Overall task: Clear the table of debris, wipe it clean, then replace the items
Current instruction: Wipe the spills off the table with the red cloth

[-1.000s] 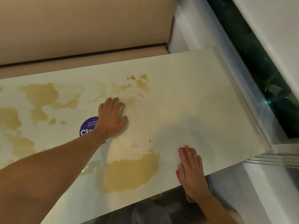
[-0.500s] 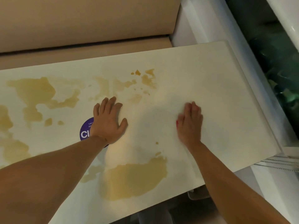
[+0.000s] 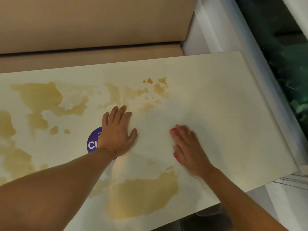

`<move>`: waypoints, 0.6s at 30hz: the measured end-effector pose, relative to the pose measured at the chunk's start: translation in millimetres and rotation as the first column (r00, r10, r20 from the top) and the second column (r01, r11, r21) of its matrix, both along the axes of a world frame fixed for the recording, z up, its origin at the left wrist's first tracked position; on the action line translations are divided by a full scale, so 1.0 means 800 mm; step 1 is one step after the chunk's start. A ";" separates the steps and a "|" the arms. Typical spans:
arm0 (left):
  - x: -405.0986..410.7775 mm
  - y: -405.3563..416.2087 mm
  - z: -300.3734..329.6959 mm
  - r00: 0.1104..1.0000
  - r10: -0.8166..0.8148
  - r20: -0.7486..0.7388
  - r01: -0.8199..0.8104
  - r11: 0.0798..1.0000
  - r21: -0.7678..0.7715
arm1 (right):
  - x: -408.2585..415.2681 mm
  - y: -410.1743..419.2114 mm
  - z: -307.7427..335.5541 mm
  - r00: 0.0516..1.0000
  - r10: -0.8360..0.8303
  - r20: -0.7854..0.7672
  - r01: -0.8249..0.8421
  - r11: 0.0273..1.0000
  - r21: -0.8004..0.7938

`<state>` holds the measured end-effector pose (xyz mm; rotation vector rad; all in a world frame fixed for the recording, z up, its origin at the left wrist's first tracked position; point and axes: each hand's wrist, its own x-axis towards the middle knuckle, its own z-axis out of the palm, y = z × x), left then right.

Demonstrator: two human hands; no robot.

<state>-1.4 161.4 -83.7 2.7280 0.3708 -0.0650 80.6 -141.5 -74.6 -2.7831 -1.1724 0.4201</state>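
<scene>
Table fills the view, white top, still blotched with tan spill stains. The biggest patch sits near-edge, just toward you from the purple round sticker; more blotches lie far side and left of the sticker. The area right of the sticker looks clean already, so judging by that you're mid-wipe, working right to left.

Your right hand lies flat on the top, right of the sticker, fingers together and extended, blurred. It's likely pressing a wipe or cloth, but none is visible under the palm, so I can't tell if it holds anything.

Your left hand is open, palm down, fingers spread, partly covering the sticker. It grips nothing and is probably bracing you as you lean.

A tan padded bench runs beyond the table's far edge. No debris or items are on the table.
</scene>
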 end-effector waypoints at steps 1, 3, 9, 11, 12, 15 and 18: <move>0.001 0.000 0.000 1.000 0.001 -0.007 -0.001 1.000 0.004 | 0.015 -0.018 0.004 0.998 -0.066 -0.001 0.065 0.998 -0.013; 0.001 0.000 -0.001 1.000 0.000 -0.014 0.000 1.000 0.006 | 0.051 -0.035 0.012 0.973 -0.232 -0.023 0.231 0.973 -0.019; 0.002 -0.001 -0.001 1.000 -0.001 -0.011 0.001 1.000 0.003 | 0.135 0.058 0.002 0.870 -0.489 0.069 0.489 0.872 0.010; 0.002 0.000 -0.001 1.000 -0.002 -0.008 0.002 1.000 -0.003 | 0.134 0.111 -0.003 0.872 -0.486 0.054 0.485 0.874 0.031; 0.002 0.000 0.000 1.000 -0.001 -0.007 0.001 1.000 -0.008 | 0.126 0.134 -0.005 0.890 -0.452 0.056 0.449 0.892 0.053; 0.002 0.000 0.001 1.000 0.002 0.002 -0.002 1.000 -0.015 | 0.076 0.173 -0.005 0.956 -0.290 0.048 0.287 0.956 0.064; 0.002 -0.001 0.000 1.000 0.000 0.002 0.000 1.000 -0.014 | 0.011 0.154 -0.002 0.990 -0.143 -0.016 0.144 0.988 0.060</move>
